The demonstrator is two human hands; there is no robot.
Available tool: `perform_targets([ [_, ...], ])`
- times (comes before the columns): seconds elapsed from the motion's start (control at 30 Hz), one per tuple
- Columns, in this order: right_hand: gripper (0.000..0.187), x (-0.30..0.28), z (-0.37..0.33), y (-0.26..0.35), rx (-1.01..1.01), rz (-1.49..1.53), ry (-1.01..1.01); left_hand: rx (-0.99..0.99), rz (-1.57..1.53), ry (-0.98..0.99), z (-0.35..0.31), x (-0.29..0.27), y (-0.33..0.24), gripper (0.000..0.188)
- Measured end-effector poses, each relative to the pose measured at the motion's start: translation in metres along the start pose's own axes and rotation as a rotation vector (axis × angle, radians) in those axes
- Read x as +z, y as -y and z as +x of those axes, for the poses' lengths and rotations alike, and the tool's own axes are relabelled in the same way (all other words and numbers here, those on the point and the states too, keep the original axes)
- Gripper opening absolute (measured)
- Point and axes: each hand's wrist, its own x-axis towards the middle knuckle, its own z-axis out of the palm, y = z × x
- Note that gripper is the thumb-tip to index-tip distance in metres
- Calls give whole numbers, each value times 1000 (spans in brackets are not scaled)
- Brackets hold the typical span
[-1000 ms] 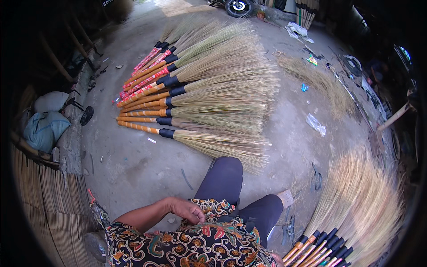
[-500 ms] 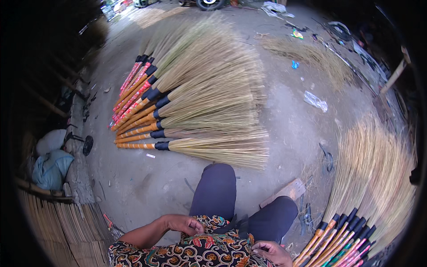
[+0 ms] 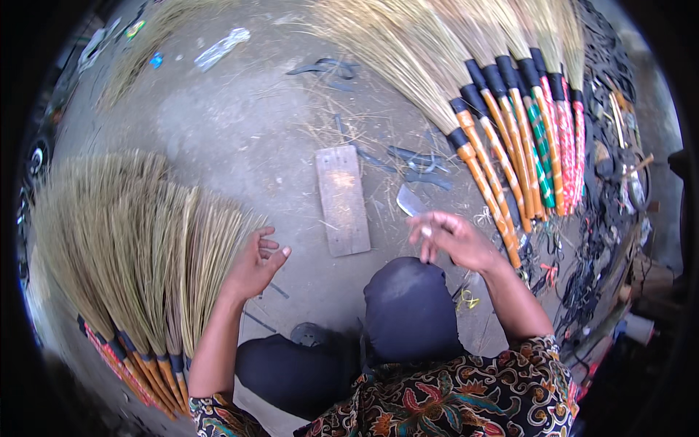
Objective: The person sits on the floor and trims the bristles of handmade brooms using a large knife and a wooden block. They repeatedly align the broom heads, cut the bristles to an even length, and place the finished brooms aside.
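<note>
My left hand (image 3: 256,264) is raised, thumb and fingers apart, with nothing in it. It is nearest the bristle ends of a fanned row of grass brooms (image 3: 120,247) at the left. Above my right knee, my right hand (image 3: 453,239) is stretched forward with its fingers spread. Just beyond its fingertips a pale metal blade (image 3: 411,200) shows; its other end is hidden behind the hand. A worn wooden board (image 3: 342,200) lies flat on the ground between and ahead of my hands.
More grass brooms (image 3: 502,80) with orange, green and pink-red handles lie at the upper right. Dark rubber strips (image 3: 419,160) are on the ground near the board. A clear plastic wrapper (image 3: 222,49) lies far off, and loose straw (image 3: 138,58) is at the upper left.
My view has swung to the right, so the broom rows sit further left. Both hands have moved from close to my body out to the front, fingers spreading.
</note>
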Motion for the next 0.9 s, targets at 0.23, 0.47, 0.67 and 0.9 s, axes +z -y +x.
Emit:
perform_targets([
  [0.23, 66, -185, 32, -191, 201, -722, -849, -135, 507, -90, 147, 175, -24, 135],
  [0.47, 59, -272, -4, -249, 587, -952, -1068, -380, 577, -264, 133, 226, -44, 140],
  [0.67, 61, -265, -3, -249, 597, -1152, -912, -292, 634, -219, 127, 189, -35, 123],
  [0.9, 48, -188, -9, -218, 217, -657, -858, 133, 429, -337, 157, 140, -65, 85],
])
